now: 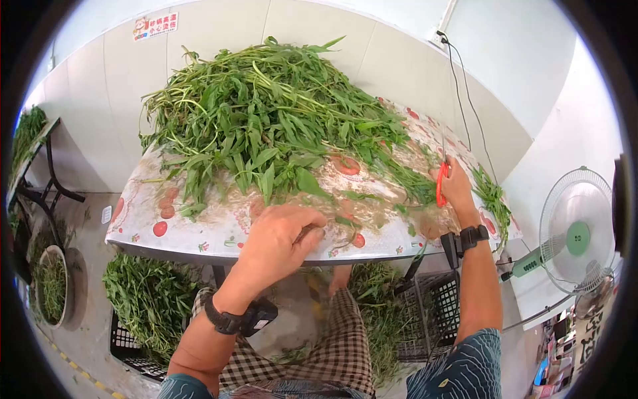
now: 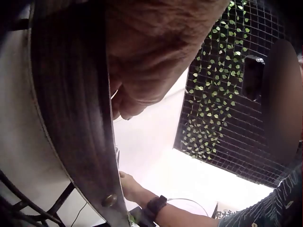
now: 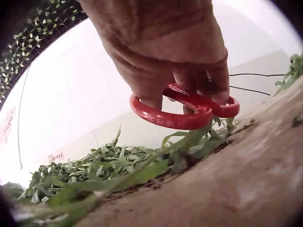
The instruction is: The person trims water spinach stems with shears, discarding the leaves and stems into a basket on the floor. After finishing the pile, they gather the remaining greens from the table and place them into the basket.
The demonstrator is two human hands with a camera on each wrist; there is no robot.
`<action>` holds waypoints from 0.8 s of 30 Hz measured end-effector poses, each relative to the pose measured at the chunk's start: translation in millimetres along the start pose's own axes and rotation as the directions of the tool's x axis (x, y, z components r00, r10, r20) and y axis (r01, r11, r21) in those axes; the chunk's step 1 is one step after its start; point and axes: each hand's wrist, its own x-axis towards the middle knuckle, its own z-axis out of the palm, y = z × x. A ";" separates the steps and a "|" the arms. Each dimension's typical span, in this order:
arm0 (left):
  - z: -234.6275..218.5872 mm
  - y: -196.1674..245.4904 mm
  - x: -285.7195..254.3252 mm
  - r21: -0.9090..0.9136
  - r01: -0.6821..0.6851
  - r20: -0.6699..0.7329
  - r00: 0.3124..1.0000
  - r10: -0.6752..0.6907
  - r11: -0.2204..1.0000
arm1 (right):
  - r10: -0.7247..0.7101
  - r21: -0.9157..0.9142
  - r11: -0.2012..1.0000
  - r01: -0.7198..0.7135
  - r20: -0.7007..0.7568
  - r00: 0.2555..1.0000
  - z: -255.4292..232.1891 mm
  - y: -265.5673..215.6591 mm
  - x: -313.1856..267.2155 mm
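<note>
My right hand [image 1: 460, 189] holds red-handled scissors [image 1: 440, 185] near the right side of the table, and its fingers go through the handle loops [image 3: 170, 119] in the right wrist view. The blades point away from me, toward the wall. Just left of the scissors lies a small bunch of leafy green stems [image 1: 413, 182]. My left hand [image 1: 279, 238] is over the table's front edge, its fingers loosely bent with nothing visible in them. In front of it rises a big heap of long-leaved green plants [image 1: 266, 113], some leaves reaching close to the fingers.
Bits of soil and leaf litter dot the patterned tablecloth [image 1: 143, 223]. More stems [image 1: 490, 193] hang at the right edge. Below stand black crates [image 1: 442, 299] and a crate heaped with greens [image 1: 146, 299]. A fan [image 1: 577, 236] is on the right, a round tub [image 1: 52, 286] on the left.
</note>
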 end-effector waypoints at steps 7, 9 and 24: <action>0.5 -1.8 0.3 -0.012 0.009 -0.005 1.000 -0.009 1.000 | -0.031 -0.167 0.982 0.084 0.297 0.954 27.7 -56.2 14.2; 0.9 -3.6 -0.2 -0.011 -0.005 -0.013 1.000 0.005 1.000 | -0.035 -0.247 0.960 0.134 0.368 0.929 29.8 -72.0 11.8; -0.9 -3.8 -0.4 -0.001 0.003 -0.016 1.000 -0.003 1.000 | 0.064 0.457 0.882 0.119 -0.365 0.929 -52.4 -64.6 114.4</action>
